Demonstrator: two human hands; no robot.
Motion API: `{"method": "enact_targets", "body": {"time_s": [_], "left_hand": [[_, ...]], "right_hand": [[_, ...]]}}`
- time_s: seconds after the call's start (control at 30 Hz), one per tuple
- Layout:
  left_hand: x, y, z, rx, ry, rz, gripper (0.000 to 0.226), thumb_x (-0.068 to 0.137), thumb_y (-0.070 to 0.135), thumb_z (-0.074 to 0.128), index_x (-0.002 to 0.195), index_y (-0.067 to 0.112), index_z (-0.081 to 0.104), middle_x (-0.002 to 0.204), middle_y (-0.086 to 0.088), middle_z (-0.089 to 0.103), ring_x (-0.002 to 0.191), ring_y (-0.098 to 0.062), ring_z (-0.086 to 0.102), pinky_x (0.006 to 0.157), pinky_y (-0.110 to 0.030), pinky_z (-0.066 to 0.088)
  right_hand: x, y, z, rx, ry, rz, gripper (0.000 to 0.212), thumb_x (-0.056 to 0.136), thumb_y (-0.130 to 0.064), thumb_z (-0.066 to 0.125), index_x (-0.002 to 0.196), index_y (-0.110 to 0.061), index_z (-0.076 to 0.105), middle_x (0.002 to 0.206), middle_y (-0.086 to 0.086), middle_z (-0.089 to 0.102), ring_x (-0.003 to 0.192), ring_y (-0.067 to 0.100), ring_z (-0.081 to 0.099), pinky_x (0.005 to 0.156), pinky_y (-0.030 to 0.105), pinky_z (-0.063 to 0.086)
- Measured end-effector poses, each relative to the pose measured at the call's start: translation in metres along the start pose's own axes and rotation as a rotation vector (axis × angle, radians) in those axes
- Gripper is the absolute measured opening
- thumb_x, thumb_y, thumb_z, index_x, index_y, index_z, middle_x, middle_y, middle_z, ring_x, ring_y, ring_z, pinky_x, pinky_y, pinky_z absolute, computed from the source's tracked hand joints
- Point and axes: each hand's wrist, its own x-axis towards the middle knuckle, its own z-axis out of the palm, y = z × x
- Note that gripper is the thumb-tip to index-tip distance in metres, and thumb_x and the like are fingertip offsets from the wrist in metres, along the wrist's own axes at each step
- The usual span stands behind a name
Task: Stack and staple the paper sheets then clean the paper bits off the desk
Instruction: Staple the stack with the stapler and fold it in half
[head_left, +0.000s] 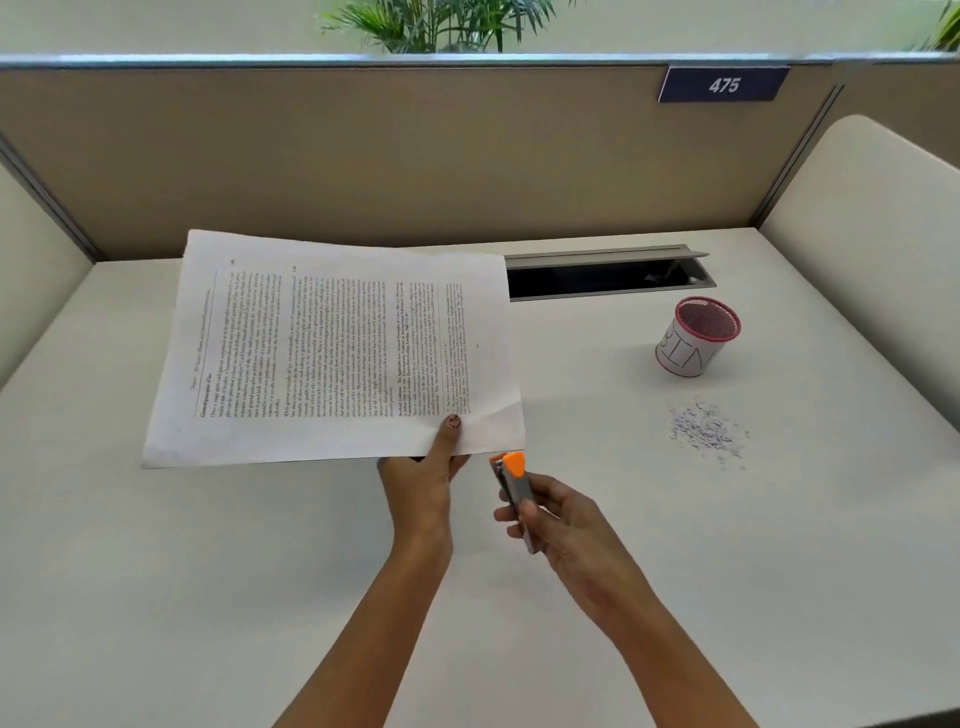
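Near the middle of the surface (208, 571), the left grip (423, 480) pinches the stacked paper sheets (332, 348), the right grip (563, 522) holds the stapler (514, 488) just beside their near right corner, seemingly not yet stapled, and paper bits (706, 431) lie uncleared at right.

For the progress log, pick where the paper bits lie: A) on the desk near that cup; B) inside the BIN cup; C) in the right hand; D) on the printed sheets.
A: the paper bits lie scattered on the bare desk, just in front of the red mesh cup marked BIN.
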Motion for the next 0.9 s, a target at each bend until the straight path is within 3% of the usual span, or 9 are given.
{"method": "enact_targets", "body": {"time_s": [0.13, 0.27, 0.47, 0.63, 0.8, 0.9], "left_hand": [[-0.007, 0.009, 0.002, -0.002, 0.021, 0.048, 0.048, 0.086, 0.003, 0.067, 0.121, 0.03, 0.051, 0.112, 0.014, 0.065, 0.096, 0.0, 0.067, 0.072, -0.021, 0.057], [-0.014, 0.016, 0.002, 0.002, 0.023, 0.073, 0.056, 0.086, 0.004, 0.068, 0.135, 0.021, 0.047, 0.123, 0.007, 0.062, 0.105, -0.006, 0.065, 0.075, -0.022, 0.057], [-0.027, 0.019, 0.001, -0.015, 0.037, 0.104, 0.058, 0.086, 0.004, 0.068, 0.137, 0.021, 0.046, 0.126, 0.005, 0.062, 0.105, -0.006, 0.066, 0.074, -0.022, 0.057], [-0.035, 0.023, 0.003, -0.027, 0.037, 0.127, 0.054, 0.086, 0.001, 0.067, 0.123, 0.036, 0.05, 0.118, 0.013, 0.064, 0.103, -0.003, 0.066, 0.072, -0.022, 0.057], [-0.038, 0.026, 0.003, -0.038, 0.047, 0.123, 0.061, 0.085, 0.002, 0.067, 0.139, 0.021, 0.045, 0.127, 0.003, 0.063, 0.108, -0.008, 0.065, 0.074, -0.023, 0.057], [-0.039, 0.027, 0.005, -0.054, 0.047, 0.122, 0.062, 0.085, 0.002, 0.067, 0.139, 0.022, 0.044, 0.128, 0.003, 0.062, 0.11, -0.011, 0.065, 0.076, -0.024, 0.057]], "right_hand": [[-0.004, -0.012, 0.012, 0.034, -0.031, -0.04, 0.037, 0.085, -0.034, 0.056, 0.114, -0.013, 0.063, 0.105, 0.006, 0.067, 0.09, 0.016, 0.065, 0.081, 0.033, 0.047], [-0.003, -0.022, 0.017, 0.025, 0.006, -0.072, 0.044, 0.087, -0.044, 0.048, 0.109, -0.01, 0.065, 0.1, 0.003, 0.068, 0.085, 0.016, 0.064, 0.078, 0.034, 0.047], [-0.005, -0.03, 0.022, 0.047, 0.035, -0.118, 0.048, 0.087, -0.047, 0.048, 0.105, -0.005, 0.063, 0.093, 0.002, 0.067, 0.076, 0.016, 0.06, 0.069, 0.029, 0.046], [-0.007, -0.034, 0.027, 0.064, 0.051, -0.124, 0.052, 0.085, -0.055, 0.05, 0.102, -0.008, 0.064, 0.093, 0.001, 0.067, 0.077, 0.018, 0.058, 0.069, 0.032, 0.045], [-0.012, -0.039, 0.029, 0.045, 0.095, -0.161, 0.045, 0.086, -0.05, 0.05, 0.102, -0.011, 0.065, 0.083, 0.003, 0.064, 0.078, 0.018, 0.055, 0.071, 0.034, 0.042], [-0.013, -0.042, 0.028, 0.035, 0.106, -0.172, 0.039, 0.085, -0.05, 0.052, 0.104, -0.018, 0.067, 0.08, 0.003, 0.064, 0.08, 0.018, 0.057, 0.075, 0.033, 0.044]]}}
